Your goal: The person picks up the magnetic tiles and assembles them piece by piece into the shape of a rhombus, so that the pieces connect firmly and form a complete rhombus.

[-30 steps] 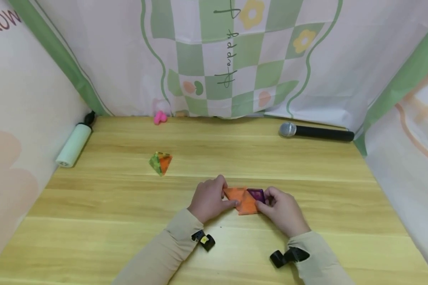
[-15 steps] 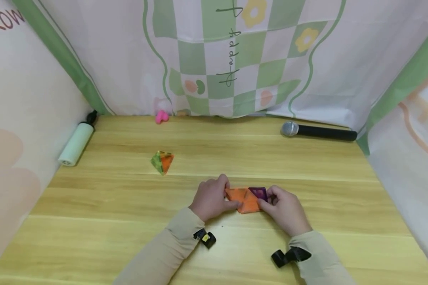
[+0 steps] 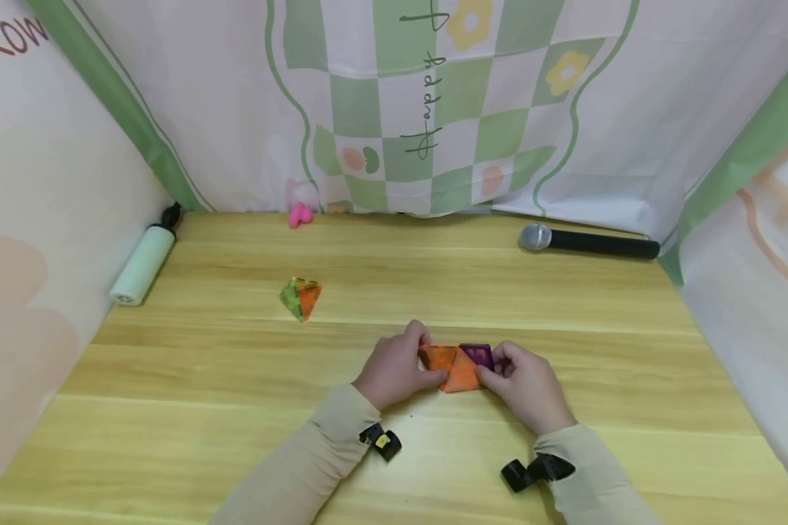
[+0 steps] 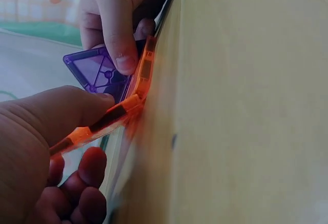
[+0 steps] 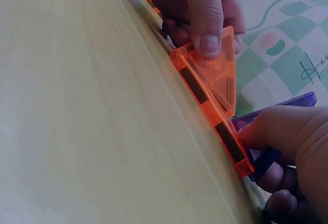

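Observation:
Two translucent orange triangular magnetic tiles sit edge to edge, with a purple triangular magnetic tile (image 3: pixel 478 354) joined at their right. My left hand (image 3: pixel 394 368) pinches the left orange tile (image 3: pixel 438 356), thumb on its face and fingers behind. My right hand (image 3: pixel 528 383) pinches the purple tile, its thumb at the seam with the middle orange tile (image 3: pixel 462 374). In the right wrist view, the middle orange tile (image 5: pixel 212 114) has its long edge low by the tabletop. The left orange tile (image 5: pixel 223 75) and the purple tile (image 5: pixel 277 108) slant away from it.
A small green and orange tile pyramid (image 3: pixel 300 299) stands left of the hands on the wooden table (image 3: pixel 171 408). A pale green hand pump (image 3: pixel 144 264) lies at the left edge. A pink object (image 3: pixel 300 214) and a microphone (image 3: pixel 587 241) are along the back curtain.
The left orange tile has tilted slightly and looks darker, with its frame clearer. Both hands keep their holds. The whole head view has shifted a little to the right.

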`<state>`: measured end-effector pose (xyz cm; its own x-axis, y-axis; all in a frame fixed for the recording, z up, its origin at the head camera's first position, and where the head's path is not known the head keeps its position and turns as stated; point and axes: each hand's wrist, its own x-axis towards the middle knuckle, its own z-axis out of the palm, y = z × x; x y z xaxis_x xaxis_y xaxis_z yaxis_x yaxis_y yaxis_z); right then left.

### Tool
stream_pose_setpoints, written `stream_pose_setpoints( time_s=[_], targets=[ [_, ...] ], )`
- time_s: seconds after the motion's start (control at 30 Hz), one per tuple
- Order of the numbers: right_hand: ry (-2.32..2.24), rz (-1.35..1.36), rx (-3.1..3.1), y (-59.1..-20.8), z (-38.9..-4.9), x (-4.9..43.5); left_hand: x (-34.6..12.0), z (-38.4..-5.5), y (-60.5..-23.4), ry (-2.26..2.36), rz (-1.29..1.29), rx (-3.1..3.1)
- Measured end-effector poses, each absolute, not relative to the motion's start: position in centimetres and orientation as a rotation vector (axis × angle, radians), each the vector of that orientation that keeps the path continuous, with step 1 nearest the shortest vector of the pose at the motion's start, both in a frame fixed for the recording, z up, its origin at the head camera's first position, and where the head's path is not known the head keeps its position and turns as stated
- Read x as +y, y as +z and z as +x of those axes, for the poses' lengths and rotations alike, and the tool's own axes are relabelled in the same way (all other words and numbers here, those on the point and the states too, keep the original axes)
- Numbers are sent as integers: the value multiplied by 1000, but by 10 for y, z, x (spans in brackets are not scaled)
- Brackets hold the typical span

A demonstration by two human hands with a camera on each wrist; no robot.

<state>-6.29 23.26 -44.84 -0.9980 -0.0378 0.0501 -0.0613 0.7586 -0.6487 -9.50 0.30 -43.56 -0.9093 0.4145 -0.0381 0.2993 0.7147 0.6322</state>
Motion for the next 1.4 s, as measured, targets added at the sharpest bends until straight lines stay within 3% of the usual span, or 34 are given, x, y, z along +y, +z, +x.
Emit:
stream_pose_setpoints(
  time_s=[0.27, 0.97, 1.4],
  targets=[
    [1091, 101, -2897, -448, -62, 233, 5, -92, -437, 1026, 733, 2740],
    [1089, 137, -2873, -450, -61, 232, 10, -93, -442, 1184, 788, 2660],
    [1123, 179, -2852, -454, -63, 232, 9, -91, -441, 1019, 905, 2768]
  ],
)
